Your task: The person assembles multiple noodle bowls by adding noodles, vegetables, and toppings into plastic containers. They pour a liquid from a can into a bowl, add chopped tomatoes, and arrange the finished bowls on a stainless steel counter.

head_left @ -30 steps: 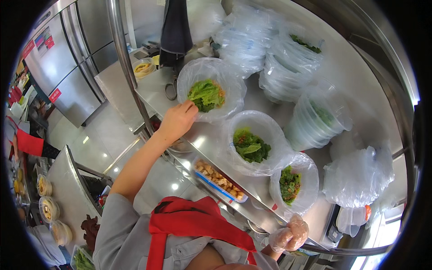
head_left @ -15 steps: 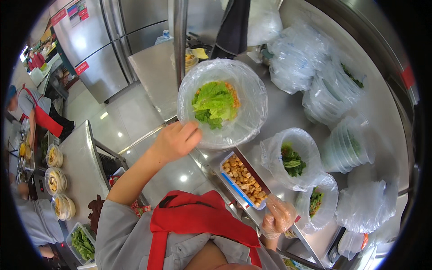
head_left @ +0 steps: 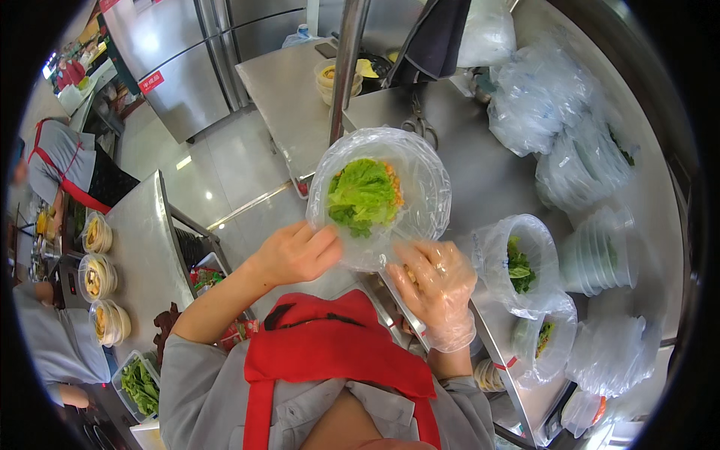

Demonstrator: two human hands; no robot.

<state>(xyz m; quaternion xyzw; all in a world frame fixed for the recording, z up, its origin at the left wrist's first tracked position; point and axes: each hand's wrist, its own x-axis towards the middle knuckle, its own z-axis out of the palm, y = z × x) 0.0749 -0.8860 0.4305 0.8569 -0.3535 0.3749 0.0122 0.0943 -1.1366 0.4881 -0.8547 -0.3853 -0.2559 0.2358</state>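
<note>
A bowl lined with a clear plastic bag point(head_left: 424, 169) stands in front of me. In it lies green lettuce point(head_left: 364, 191), with small orange-yellow bits point(head_left: 395, 184) along its right side. My left hand point(head_left: 304, 251), bare, is closed in a pinch on the bag at the near left rim. At the near right rim is my right hand point(head_left: 439, 285) in a clear plastic glove, its fingers curled and somewhat blurred. What they hold, if anything, I cannot make out. This hand and arm mostly cover the tub of tan cubes below.
Right of me on the steel counter point(head_left: 457, 180) are a bagged bowl of greens point(head_left: 521, 266), another bagged bowl point(head_left: 545, 337), stacked clear cups point(head_left: 600, 251) and plastic bags point(head_left: 551, 97). Scissors point(head_left: 420, 127) lie behind the bowl. A metal post point(head_left: 349, 67) rises there. A co-worker point(head_left: 64, 165) stands far left.
My right hand has moved from beside the tub of cubes up and left to the bowl's near rim. My left hand stays at the bag's edge. The view has shifted slightly.
</note>
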